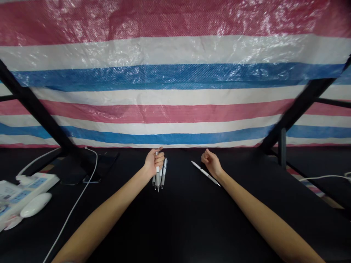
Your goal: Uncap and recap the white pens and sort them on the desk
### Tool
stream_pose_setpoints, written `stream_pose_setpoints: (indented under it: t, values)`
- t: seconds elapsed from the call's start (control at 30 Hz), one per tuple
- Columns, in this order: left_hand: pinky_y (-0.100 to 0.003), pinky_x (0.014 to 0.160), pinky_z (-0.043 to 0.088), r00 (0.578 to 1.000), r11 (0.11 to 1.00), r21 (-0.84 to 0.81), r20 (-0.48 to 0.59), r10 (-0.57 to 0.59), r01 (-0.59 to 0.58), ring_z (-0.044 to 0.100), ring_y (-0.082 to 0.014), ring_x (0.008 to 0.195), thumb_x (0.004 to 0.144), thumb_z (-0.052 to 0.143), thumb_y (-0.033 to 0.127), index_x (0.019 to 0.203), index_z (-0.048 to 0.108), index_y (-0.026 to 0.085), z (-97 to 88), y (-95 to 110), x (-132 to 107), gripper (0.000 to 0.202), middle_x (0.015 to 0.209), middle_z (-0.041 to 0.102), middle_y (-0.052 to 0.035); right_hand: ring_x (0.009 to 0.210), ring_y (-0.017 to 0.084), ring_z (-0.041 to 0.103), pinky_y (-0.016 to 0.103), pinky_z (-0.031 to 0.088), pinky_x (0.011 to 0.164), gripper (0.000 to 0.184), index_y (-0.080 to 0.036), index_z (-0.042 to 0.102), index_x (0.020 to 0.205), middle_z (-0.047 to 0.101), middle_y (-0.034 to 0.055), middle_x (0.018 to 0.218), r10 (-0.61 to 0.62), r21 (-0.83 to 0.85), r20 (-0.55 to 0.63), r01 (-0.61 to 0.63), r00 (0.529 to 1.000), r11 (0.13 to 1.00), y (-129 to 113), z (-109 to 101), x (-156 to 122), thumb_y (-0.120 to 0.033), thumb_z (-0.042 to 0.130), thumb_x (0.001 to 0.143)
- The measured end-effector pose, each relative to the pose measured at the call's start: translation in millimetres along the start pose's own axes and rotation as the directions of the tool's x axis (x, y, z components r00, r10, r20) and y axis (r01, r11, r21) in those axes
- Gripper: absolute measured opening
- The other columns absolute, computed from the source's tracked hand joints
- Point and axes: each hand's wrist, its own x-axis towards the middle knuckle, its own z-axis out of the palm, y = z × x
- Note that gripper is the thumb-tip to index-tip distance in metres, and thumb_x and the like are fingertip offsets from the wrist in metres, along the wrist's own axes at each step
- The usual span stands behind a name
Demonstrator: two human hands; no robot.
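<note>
Left forearm (109,210) and right forearm (263,215), both bare, angling in from the bottom edge of the view over a black counter (186,223). Left grip (153,163) clamped around a bundle of about four grey-and-white pens (160,176), fingers wrapped around the upper barrels, the bundle near upright and slightly fanned, tips pointing down toward the counter. Right grip (211,163) curled closed, fingers together, nothing visibly clamped inside. Just beside that hand and under the wrist, one more grey-and-white pen (205,173) lying slantwise on the counter, with contact between pen and hand impossible to tell from this view.

Well off to the left, a white power strip (27,190) with a white computer mouse (35,204) against its edge. Running up from the bottom edge past the strip, a thin white cable (79,193), curving toward the far edge of the counter. Beyond the strip, two dark flat devices (102,164), too dim to identify. Far right, another white cable (323,178) along a lower surface.

Farthest away, black metal struts (33,102) slanting in from both sides, and behind them a crinkled woven tarpaulin (175,80) in red, white and blue stripes.
</note>
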Motion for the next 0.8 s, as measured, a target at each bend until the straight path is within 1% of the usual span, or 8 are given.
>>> stream_pose_setpoints:
  t: [0.07,0.13,0.23,0.3,0.43,0.57,0.67,0.8]
  values:
    - [-0.013,0.024,0.005,1.0,1.0,-0.005,-0.007,-0.021,0.021,0.015,-0.0031,0.025,0.084,0.033,0.015,0.072,0.051,0.015,-2.9,0.8,2.6,0.022,0.042,0.019,0.0098,0.044,0.014,0.019,0.03,0.022,0.046,0.044,-0.023,0.02,0.055,0.016,-0.0052,0.048,0.017,0.114,-0.03,-0.013,0.999,0.993,-0.3,-4.7,2.0,-0.049,0.036,0.087]
    - [-0.013,0.024,0.004,0.999,0.999,-0.011,-0.017,-0.034,0.034,0.015,-0.0033,0.025,0.086,0.032,0.018,0.072,0.052,0.014,-5.5,1.4,5.3,0.025,0.042,0.018,0.0098,0.044,0.013,0.016,0.029,0.019,0.044,0.045,-0.022,0.016,0.054,0.013,-0.005,0.048,0.053,0.242,-0.017,-0.047,0.998,0.969,-1.8,-8.8,3.1,-0.044,0.036,0.087]
    - [-0.013,0.025,0.004,0.999,0.999,-0.016,-0.024,-0.045,0.044,0.016,-0.0032,0.025,0.088,0.033,0.023,0.073,0.054,0.013,-9.1,1.6,8.7,0.028,0.041,0.017,0.0104,0.043,0.012,0.019,0.027,0.021,0.04,0.046,-0.021,0.014,0.053,0.013,-0.0044,0.048,0.093,0.42,0.026,-0.096,0.995,0.902,-4.4,-12.6,3.7,-0.039,0.039,0.087]
    - [-0.013,0.025,0.003,0.998,0.998,-0.028,-0.021,-0.059,0.058,0.015,-0.0033,0.024,0.088,0.035,0.026,0.074,0.055,0.013,-11.2,1.2,10.5,0.027,0.042,0.015,0.0111,0.043,0.011,0.02,0.026,0.021,0.038,0.047,-0.02,0.015,0.052,0.015,-0.0043,0.047,0.117,0.502,0.042,-0.123,0.992,0.856,-5.4,-14.1,3.7,-0.038,0.043,0.086]
    - [-0.013,0.026,0.002,0.996,0.994,-0.07,-0.004,-0.089,0.089,0.014,-0.0035,0.025,0.083,0.04,0.021,0.075,0.055,0.013,-14.6,-1.9,13.0,0.019,0.043,0.014,0.0115,0.042,0.01,0.019,0.022,0.02,0.035,0.051,-0.019,0.013,0.052,0.015,-0.0052,0.045,0.158,0.64,0.079,-0.172,0.984,0.749,-5.2,-16.4,4.0,-0.034,0.052,0.081]
    - [-0.013,0.028,0.0,0.995,0.991,-0.087,0.02,-0.097,0.098,0.013,-0.0033,0.026,0.078,0.039,0.014,0.075,0.055,0.013,-18.6,-8.3,14.9,0.016,0.043,0.013,0.0113,0.04,0.009,0.02,0.021,0.022,0.034,0.05,-0.019,0.013,0.051,0.016,-0.0059,0.044,0.176,0.721,0.104,-0.196,0.979,0.665,-4.7,-18.0,4.2,-0.03,0.053,0.08]
    - [-0.014,0.029,-0.002,0.996,0.992,-0.098,0.016,-0.084,0.085,0.011,-0.0032,0.026,0.076,0.039,0.013,0.075,0.055,0.013,-21.8,-13.0,16.5,0.016,0.044,0.012,0.0111,0.039,0.008,0.022,0.021,0.024,0.035,0.047,-0.019,0.017,0.051,0.018,-0.0062,0.043,0.183,0.746,0.088,-0.186,0.979,0.64,-4.6,-18.1,4.1,-0.03,0.052,0.081]
    - [-0.015,0.03,-0.002,0.997,0.992,-0.105,0.034,-0.064,0.067,0.011,-0.0032,0.027,0.078,0.039,0.013,0.076,0.056,0.014,-25.1,-16.0,18.9,0.017,0.045,0.012,0.0108,0.039,0.008,0.024,0.02,0.028,0.037,0.038,-0.02,0.028,0.053,0.021,-0.0067,0.043,0.201,0.767,0.058,-0.173,0.978,0.618,-4.2,-17.5,4.3,-0.029,0.051,0.082]
